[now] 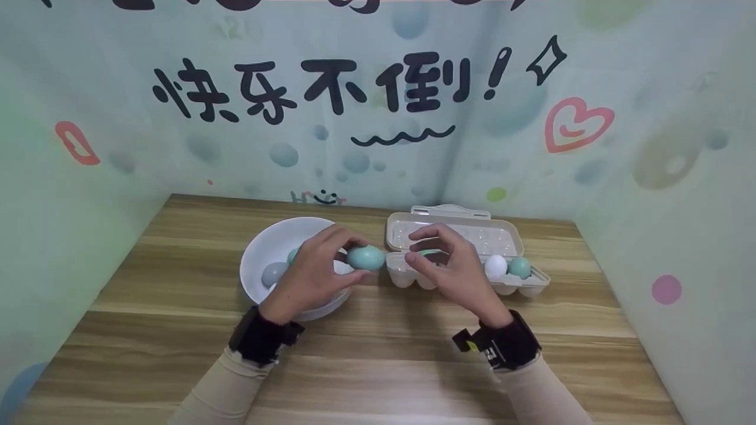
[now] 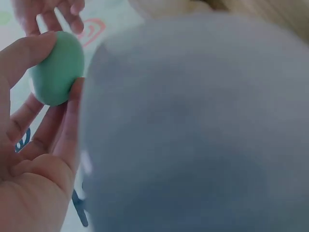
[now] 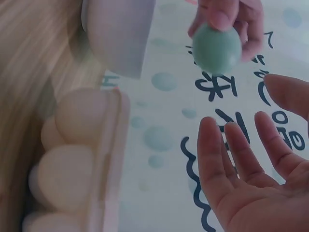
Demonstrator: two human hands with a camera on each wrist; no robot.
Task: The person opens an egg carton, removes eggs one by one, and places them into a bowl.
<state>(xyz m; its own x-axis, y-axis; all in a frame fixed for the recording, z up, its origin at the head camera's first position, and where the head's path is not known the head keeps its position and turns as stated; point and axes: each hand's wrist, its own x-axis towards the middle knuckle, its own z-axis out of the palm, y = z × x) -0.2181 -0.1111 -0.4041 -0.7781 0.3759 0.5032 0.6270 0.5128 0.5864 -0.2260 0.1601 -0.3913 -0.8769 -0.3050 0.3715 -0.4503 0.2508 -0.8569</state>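
Between thumb and fingers my left hand (image 1: 316, 268) pinches a green egg (image 1: 366, 258), held in the air just right of the white bowl (image 1: 254, 248). In the left wrist view the same egg (image 2: 58, 70) shows whole, its end towards the other hand. My right hand (image 1: 452, 265) hovers over the egg carton (image 1: 401, 260), fingers spread and bent a little, holding nothing. The right wrist view shows a gap between its fingertips (image 3: 208, 125) and the egg. A grey egg (image 1: 274, 274) and part of a green one (image 1: 292, 255) lie in the bowl.
The carton's lid (image 1: 502, 233) stands open at the back. A white egg (image 1: 495, 267) and a green egg (image 1: 520, 268) sit at the carton's right end; my right hand hides part of its middle. A printed cloth (image 1: 378, 165) hangs behind the wooden table (image 1: 378, 378).
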